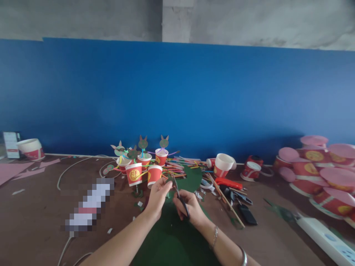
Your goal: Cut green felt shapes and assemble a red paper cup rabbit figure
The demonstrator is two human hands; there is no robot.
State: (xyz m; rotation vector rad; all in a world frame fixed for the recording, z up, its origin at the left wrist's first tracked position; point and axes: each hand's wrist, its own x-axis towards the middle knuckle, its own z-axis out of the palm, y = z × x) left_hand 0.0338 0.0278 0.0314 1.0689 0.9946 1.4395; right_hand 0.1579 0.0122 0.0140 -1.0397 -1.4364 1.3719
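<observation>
My right hand (191, 208) is closed round the black handles of a pair of scissors (177, 190), blades pointing up and away from me. My left hand (158, 195) pinches a small green paper piece (169, 181) right at the blades. Both hands hover over a large dark green paper sheet (172, 240) lying on the brown table (39, 218). Just beyond my hands stand several red paper cups (133, 174) with green paper animal heads on coloured straws.
Loose coloured straws (183, 166), a red utility knife (229, 183), black tools and tipped cups lie to the right. Stacked red cups with pink lids (327, 173) fill the far right, a white power strip (325, 236) lies near right. White cables and pink paper lie left.
</observation>
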